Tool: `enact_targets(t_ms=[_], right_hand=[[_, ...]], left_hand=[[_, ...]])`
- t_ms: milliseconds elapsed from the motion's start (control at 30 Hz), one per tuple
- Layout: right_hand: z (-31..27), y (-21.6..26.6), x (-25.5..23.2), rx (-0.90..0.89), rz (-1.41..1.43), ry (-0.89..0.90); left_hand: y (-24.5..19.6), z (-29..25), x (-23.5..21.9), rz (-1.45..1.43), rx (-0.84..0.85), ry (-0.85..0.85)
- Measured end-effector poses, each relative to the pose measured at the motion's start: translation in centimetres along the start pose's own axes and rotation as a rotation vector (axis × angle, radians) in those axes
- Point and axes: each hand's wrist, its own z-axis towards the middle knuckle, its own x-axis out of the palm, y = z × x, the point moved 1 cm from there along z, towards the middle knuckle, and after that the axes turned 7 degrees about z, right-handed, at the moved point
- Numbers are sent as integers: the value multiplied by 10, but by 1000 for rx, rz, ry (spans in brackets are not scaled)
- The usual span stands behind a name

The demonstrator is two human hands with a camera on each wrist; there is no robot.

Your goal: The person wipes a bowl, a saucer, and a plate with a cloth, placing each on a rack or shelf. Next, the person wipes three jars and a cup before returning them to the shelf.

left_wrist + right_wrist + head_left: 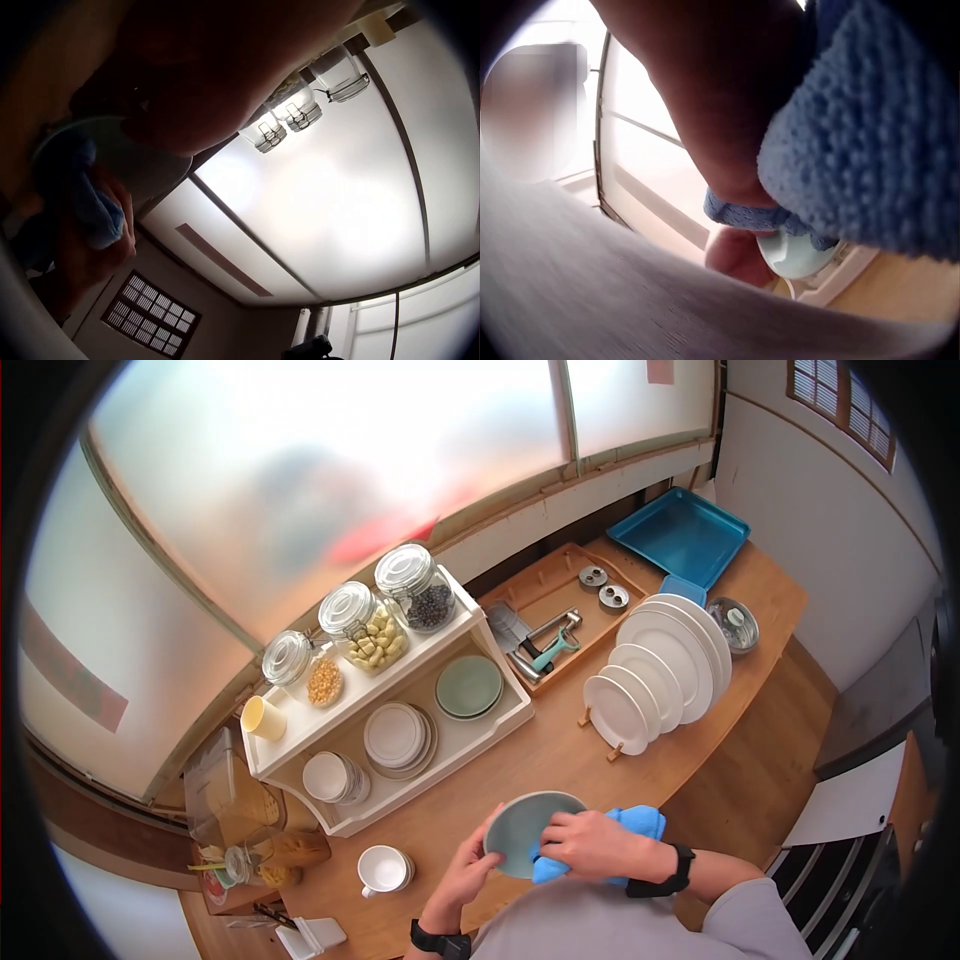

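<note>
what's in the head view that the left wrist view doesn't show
Only the head view shows the blue tray, the racked white plates and the white cup. Only the left wrist view shows a dark object at the bottom edge, too unclear to name. Both show the bowl, the blue cloth, the left hand, the right hand, lidded jars and a barred window.
</note>
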Motion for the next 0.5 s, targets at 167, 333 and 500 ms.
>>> enact_targets(t_ms=[167,333,500], right_hand=[[-16,3,-54,-32,228,-662],[-9,-15,-37,16,917,-773],[17,-14,-23,-27,1308,-574]], left_hand=[[5,-2,-17,-309,-144,-151],[-3,-3,-11,-350,-154,-111],[-7,1,1,-207,-79,-52]])
